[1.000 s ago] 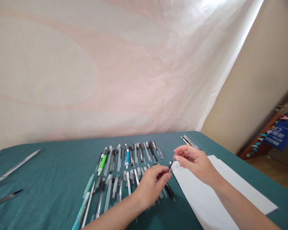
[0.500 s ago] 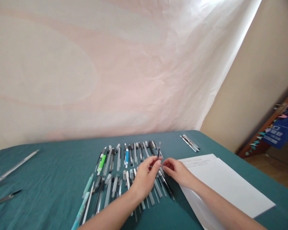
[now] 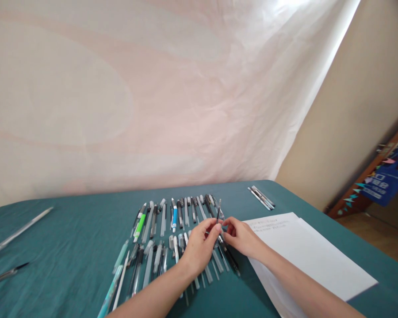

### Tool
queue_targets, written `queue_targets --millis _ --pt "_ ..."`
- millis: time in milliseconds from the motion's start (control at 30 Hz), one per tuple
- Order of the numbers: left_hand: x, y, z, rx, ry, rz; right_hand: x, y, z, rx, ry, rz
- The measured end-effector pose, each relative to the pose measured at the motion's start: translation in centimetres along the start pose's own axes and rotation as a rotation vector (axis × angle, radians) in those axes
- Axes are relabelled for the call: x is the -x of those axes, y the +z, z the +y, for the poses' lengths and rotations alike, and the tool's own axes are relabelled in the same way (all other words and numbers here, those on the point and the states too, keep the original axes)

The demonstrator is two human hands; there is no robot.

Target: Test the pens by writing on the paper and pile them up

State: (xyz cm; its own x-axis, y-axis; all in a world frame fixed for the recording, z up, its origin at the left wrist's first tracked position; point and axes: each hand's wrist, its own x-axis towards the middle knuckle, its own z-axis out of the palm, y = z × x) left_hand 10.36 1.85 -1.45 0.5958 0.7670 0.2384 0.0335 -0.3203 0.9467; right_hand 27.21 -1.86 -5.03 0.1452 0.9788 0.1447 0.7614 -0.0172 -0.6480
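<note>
My left hand (image 3: 200, 246) and my right hand (image 3: 242, 236) meet over a spread of several pens (image 3: 172, 234) on a teal tablecloth (image 3: 69, 247). My left hand pinches a thin dark pen (image 3: 219, 209) that points up and away. The fingertips of my right hand are closed at the pen's lower end. Among the pens lie a blue-and-white one (image 3: 175, 217) and a green one (image 3: 139, 223).
White paper sheets (image 3: 305, 256) lie right of my hands. A few pens (image 3: 262, 197) rest at the far right edge, and two more pens (image 3: 18, 232) lie at the far left. A pale cloth hangs behind the table.
My right hand came down from above the paper to meet my left hand. The pen went from slanting between both hands to standing upright in my left hand.
</note>
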Motion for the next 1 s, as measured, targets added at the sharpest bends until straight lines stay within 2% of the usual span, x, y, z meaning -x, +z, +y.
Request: queue_targets --millis 233,467,567,667,800,900,1000 --pt "-0.1 0.1 -0.6 0.004 0.011 -0.006 0.3 -0.6 -1.0 0.026 0.037 -0.023" --pt "0.2 0.2 -0.6 -0.041 0.013 0.015 0.5 -0.1 -1.0 0.112 0.073 0.004" --pt "0.3 0.2 -0.7 -0.035 0.022 0.031 0.3 -0.8 -1.3 0.107 0.078 0.021" --pt "0.3 0.2 -0.7 -0.041 0.031 0.029 -0.1 -2.6 -1.8 -0.082 0.083 0.004" --pt "0.4 0.1 -0.4 -0.095 0.067 0.017 -0.2 -5.8 -2.9 -0.525 0.132 -0.085" --pt "0.7 0.1 -0.1 -0.136 0.107 -0.004 0.2 -7.4 -4.0 -0.776 0.117 -0.024" --pt "0.9 0.3 0.1 -0.165 0.138 -0.021 0.6 -7.9 -5.1 -0.891 0.054 0.095"
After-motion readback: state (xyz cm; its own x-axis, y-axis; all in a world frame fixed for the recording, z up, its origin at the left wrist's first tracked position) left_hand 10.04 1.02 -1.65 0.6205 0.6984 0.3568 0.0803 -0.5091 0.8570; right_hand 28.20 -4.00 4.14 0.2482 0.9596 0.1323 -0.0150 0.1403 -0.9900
